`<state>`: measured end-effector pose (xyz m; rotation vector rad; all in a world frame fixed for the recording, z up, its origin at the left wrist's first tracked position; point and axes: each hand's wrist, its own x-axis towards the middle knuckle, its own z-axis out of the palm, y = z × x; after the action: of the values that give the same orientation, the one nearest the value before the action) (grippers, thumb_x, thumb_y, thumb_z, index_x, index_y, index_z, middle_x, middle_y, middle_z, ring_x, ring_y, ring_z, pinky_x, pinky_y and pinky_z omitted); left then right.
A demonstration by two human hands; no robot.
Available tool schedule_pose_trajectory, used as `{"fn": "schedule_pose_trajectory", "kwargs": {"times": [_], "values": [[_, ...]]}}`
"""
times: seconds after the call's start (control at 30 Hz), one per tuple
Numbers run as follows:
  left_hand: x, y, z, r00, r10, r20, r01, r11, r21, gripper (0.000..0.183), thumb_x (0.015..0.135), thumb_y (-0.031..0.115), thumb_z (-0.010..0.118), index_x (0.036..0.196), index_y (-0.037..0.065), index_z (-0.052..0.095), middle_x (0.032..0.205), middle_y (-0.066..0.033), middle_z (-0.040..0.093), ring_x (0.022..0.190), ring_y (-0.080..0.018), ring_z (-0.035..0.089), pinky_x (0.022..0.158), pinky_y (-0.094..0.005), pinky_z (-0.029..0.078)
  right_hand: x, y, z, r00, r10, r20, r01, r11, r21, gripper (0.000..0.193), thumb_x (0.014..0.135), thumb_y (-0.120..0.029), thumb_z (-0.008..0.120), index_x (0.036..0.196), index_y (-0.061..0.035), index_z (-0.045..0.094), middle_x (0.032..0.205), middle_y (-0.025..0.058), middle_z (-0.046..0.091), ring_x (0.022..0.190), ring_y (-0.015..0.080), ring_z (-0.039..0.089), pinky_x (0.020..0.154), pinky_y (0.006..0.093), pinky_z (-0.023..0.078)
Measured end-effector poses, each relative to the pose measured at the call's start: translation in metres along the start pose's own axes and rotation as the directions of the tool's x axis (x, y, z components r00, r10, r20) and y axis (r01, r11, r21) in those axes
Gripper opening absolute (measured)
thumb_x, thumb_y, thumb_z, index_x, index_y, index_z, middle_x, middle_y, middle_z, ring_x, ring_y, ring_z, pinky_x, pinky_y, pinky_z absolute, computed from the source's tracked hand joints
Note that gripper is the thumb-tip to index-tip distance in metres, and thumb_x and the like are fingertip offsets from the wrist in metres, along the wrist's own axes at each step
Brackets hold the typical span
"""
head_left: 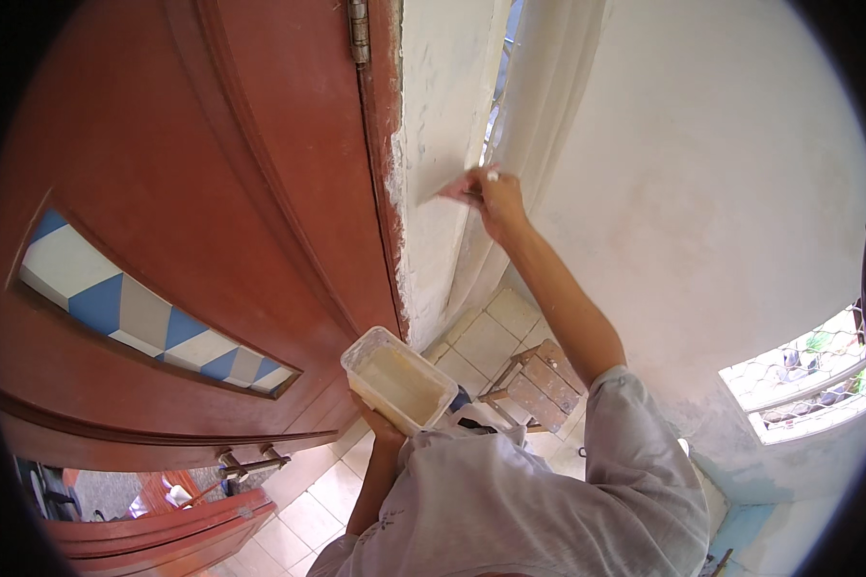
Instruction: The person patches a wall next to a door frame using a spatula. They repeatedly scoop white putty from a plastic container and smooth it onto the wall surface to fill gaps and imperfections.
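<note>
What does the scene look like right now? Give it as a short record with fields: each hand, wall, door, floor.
right hand: right hand raised, gripping a flat putty blade pressed against the white wall strip beside the door frame
left hand: left hand holds a white rectangular tub of pale filler from below
wall: rough, chipped edge where it meets the frame
door: reddish wooden door with a blue and white patterned glass panel, hinge at top
floor: pale tiles, a paint-spattered wooden stool

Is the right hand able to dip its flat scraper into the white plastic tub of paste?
Probably yes. The right hand is up at the wall, and the white plastic tub, held by the left hand, sits open-topped below with nothing between.
</note>
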<state>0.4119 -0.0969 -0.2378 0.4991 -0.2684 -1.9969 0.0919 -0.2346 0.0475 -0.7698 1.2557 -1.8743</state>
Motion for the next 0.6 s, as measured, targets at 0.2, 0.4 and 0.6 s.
{"fn": "schedule_pose_trajectory", "kwargs": {"times": [0.2,0.4,0.6], "values": [[-0.004,0.008,0.007,1.0,0.011,-0.028,-0.012,1.0,-0.024,0.078,0.1,0.075,0.034,0.155,0.021,0.041,0.152,-0.0062,0.049,0.137,-0.0302,0.052,0.112,-0.0489,0.047,0.002,-0.1,0.03,0.98,-0.183,0.082,0.172,0.978,0.118,0.018,0.097,-0.006,0.057,0.094,0.0116,0.061,0.091,0.0189,0.069,0.085,0.0315,0.073,0.092,0.0438,0.065],[-0.012,0.015,-0.005,0.998,0.024,-0.059,-0.022,0.999,0.038,0.077,0.102,0.075,0.031,0.155,0.02,0.041,0.152,-0.006,0.049,0.136,-0.0302,0.051,0.113,-0.0481,0.045,-0.015,-0.086,0.009,0.97,-0.239,-0.038,0.24,0.935,0.262,0.008,0.095,-0.006,0.061,0.095,0.0014,0.063,0.084,0.007,0.064,0.072,0.0162,0.064,0.068,0.0321,0.059],[-0.016,0.022,-0.018,0.993,0.078,-0.091,-0.068,0.992,0.107,0.083,0.101,0.077,0.025,0.161,0.02,0.031,0.16,-0.0082,0.04,0.144,-0.0313,0.043,0.119,-0.048,0.039,-0.03,0.084,-0.073,0.97,0.015,-0.241,-0.002,0.998,0.058,0.009,0.092,-0.013,0.066,0.094,-0.0055,0.063,0.082,0.0043,0.063,0.071,0.0154,0.064,0.063,0.0328,0.055]]}}
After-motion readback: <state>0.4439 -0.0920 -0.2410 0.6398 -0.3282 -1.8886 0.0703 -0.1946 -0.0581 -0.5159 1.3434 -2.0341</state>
